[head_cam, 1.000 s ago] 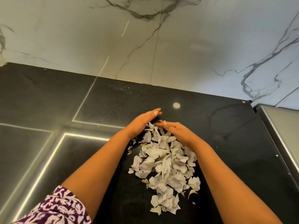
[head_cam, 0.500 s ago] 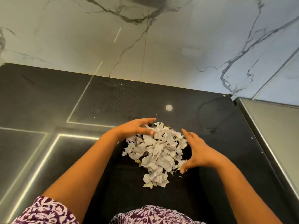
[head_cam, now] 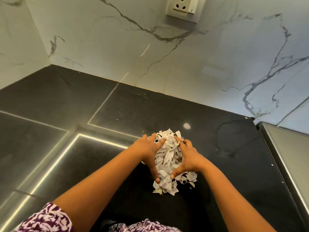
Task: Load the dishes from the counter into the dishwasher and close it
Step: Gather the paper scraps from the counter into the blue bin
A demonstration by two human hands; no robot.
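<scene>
A heap of torn whitish paper scraps [head_cam: 167, 155] lies on the black stone counter [head_cam: 167, 106]. My left hand [head_cam: 148, 150] presses against the heap's left side with fingers spread and fairly straight. On the opposite side my right hand [head_cam: 189, 158] presses in the same way, thumb pointing inward. Together the two hands cup the heap between them. A few scraps stick out below the thumbs. No dishes and no dishwasher are in view.
A white marble wall [head_cam: 209, 64] rises behind the counter and carries a wall socket [head_cam: 182, 9] at the top. A steel surface [head_cam: 292, 158] adjoins the counter at the right. Light strips reflect on the counter's left part.
Both hands have drawn inward, and the spread-out scraps are pushed into a tighter, taller heap. The camera has tilted up, so the socket now shows.
</scene>
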